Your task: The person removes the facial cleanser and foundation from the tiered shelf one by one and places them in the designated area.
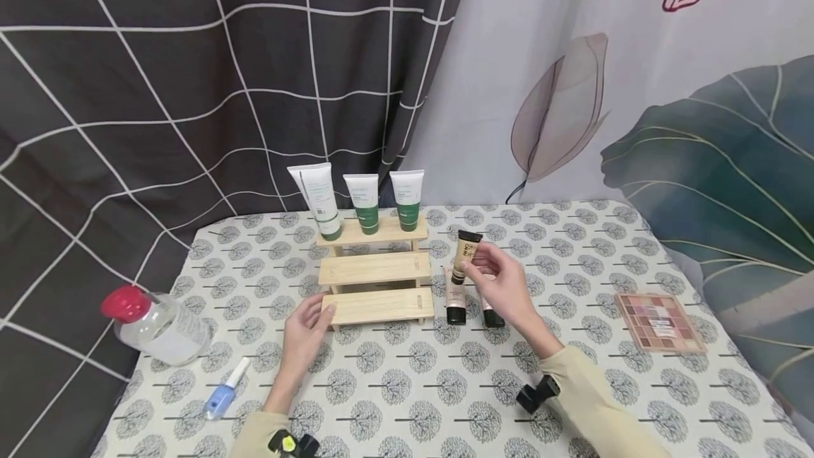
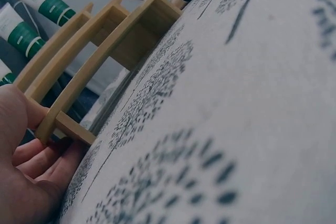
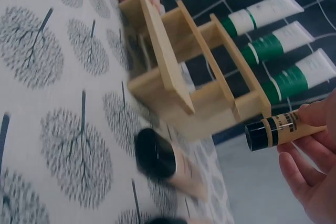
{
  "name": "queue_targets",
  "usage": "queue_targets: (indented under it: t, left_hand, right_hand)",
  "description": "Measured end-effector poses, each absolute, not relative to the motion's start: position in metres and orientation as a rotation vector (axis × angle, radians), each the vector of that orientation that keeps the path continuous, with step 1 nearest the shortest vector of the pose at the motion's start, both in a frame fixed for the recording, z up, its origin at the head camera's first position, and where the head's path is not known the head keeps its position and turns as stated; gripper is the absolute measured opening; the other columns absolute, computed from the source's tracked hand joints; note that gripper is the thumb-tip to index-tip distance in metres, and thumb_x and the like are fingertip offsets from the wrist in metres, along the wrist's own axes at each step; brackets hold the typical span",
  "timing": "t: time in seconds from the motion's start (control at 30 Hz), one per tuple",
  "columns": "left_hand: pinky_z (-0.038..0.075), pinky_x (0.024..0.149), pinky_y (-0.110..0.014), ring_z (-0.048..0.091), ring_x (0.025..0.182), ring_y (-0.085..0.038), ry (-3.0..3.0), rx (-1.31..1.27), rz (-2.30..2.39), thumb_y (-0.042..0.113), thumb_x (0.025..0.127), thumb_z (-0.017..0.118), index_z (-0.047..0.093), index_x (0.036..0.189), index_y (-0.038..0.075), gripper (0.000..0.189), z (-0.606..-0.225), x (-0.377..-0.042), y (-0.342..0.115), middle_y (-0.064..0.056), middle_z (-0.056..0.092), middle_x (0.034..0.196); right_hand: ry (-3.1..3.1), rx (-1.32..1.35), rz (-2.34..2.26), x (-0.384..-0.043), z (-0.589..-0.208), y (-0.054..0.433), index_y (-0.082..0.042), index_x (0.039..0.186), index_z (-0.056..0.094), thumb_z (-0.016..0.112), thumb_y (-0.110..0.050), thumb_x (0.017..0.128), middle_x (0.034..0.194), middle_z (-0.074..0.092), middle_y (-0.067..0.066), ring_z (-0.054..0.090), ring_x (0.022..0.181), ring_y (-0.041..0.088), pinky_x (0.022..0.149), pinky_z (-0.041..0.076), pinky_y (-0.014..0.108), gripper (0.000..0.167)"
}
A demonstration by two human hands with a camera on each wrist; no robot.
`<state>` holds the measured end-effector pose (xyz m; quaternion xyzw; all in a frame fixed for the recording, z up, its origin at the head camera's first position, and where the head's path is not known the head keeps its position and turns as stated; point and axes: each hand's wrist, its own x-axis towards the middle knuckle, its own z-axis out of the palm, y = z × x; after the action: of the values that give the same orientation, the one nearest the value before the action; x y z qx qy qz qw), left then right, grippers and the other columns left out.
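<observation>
Left hand grips front left corner of pale wooden three-step rack; firm hold advisable, jolt could topple white-and-green plastic tubes atop it. Right hand pinches small gold black-capped tube above desk, off rack's right edge. Clear red-capped bottle near desk's left edge: contents unclear.

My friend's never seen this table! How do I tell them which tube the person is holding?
Find the wooden stand in the middle. Just to its right is the right hand, pinching the tube over two paler tubes. It's the golden one, black at both ends, and the only one held in a hand.
</observation>
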<state>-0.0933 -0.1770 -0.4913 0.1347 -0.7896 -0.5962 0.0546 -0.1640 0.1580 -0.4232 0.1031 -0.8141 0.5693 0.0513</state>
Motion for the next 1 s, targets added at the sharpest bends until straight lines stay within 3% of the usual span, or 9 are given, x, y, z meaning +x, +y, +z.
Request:
queue_targets:
  t: [0.17, 0.4, 0.5, 0.8, 1.0]
  left_hand:
    - [0.053, 0.107, -0.027, 0.062, 0.127, -0.036, -2.397, 0.405, -1.818, 0.022, 0.1, 0.065, 0.052, 0.143, 0.0, 0.049, -0.492, -0.093, -0.176, -0.025, 0.061, 0.139]
    - [0.053, 0.107, -0.029, 0.062, 0.127, -0.037, -2.404, 0.414, -1.8, 0.021, 0.1, 0.065, 0.051, 0.143, -0.001, 0.05, -0.493, -0.094, -0.177, -0.026, 0.061, 0.138]
    - [0.054, 0.105, -0.027, 0.062, 0.127, -0.036, -2.414, 0.432, -1.795, 0.021, 0.1, 0.066, 0.052, 0.143, 0.0, 0.049, -0.495, -0.095, -0.178, -0.025, 0.061, 0.138]
    - [0.055, 0.104, -0.027, 0.062, 0.128, -0.037, -2.424, 0.422, -1.787, 0.022, 0.101, 0.065, 0.051, 0.143, 0.001, 0.049, -0.496, -0.096, -0.179, -0.025, 0.061, 0.138]
    - [0.053, 0.106, -0.028, 0.062, 0.128, -0.036, -2.409, 0.416, -1.804, 0.019, 0.1, 0.066, 0.052, 0.142, 0.001, 0.048, -0.497, -0.096, -0.179, -0.024, 0.061, 0.138]
  right_hand:
    - [-2.527, 0.231, 1.671, -0.16, -0.424, 0.179, 0.003, 0.127, 0.059, 0.072, -0.009, 0.094, 0.117, 0.071, 0.023, 0.07, 0.105, 0.026, 0.088, 0.056, 0.008, 0.038]
    - [-2.546, 0.177, 1.608, -0.159, -0.43, 0.204, 0.004, 0.127, 0.056, 0.072, -0.012, 0.094, 0.117, 0.07, 0.024, 0.064, 0.095, -0.004, 0.087, 0.055, 0.006, 0.04]
    - [-2.539, 0.148, 1.62, -0.157, -0.432, 0.212, 0.006, 0.127, 0.054, 0.073, -0.012, 0.094, 0.118, 0.07, 0.025, 0.062, 0.092, -0.009, 0.086, 0.055, 0.005, 0.042]
    - [-2.619, 0.056, 1.606, -0.152, -0.435, 0.234, 0.004, 0.134, 0.05, 0.066, -0.015, 0.099, 0.124, 0.066, 0.025, 0.06, 0.098, -0.003, 0.087, 0.051, 0.002, 0.043]
    - [-2.702, -0.002, 1.467, -0.151, -0.445, 0.243, 0.001, 0.133, 0.052, 0.064, -0.017, 0.1, 0.123, 0.067, 0.023, 0.065, 0.105, 0.017, 0.085, 0.052, 0.006, 0.04]
